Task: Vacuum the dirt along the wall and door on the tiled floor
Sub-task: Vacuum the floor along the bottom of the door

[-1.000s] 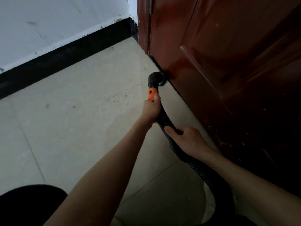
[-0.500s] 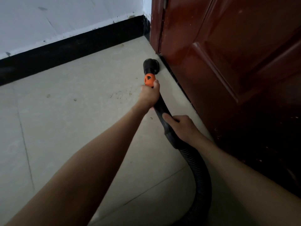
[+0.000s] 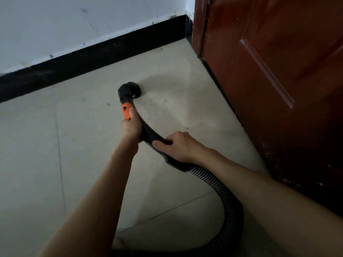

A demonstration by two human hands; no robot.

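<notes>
Both hands grip the vacuum hose [image 3: 148, 134]: left hand [image 3: 130, 127] by the orange button, right hand [image 3: 178, 147] behind. The nozzle [image 3: 132, 89] sits mid-floor; better kept flat, working toward the door [image 3: 269, 71] edge.

Light: dim, soft, even | Brightest: white wall [image 3: 74, 25] upper left | Glare: faint sheen on door [image 3: 269, 52] | Shadow: lower door nearly black; soft shade on floor [image 3: 185, 101] | Optics: wide-angle bowing at edges | Blur: slight softness.
</notes>
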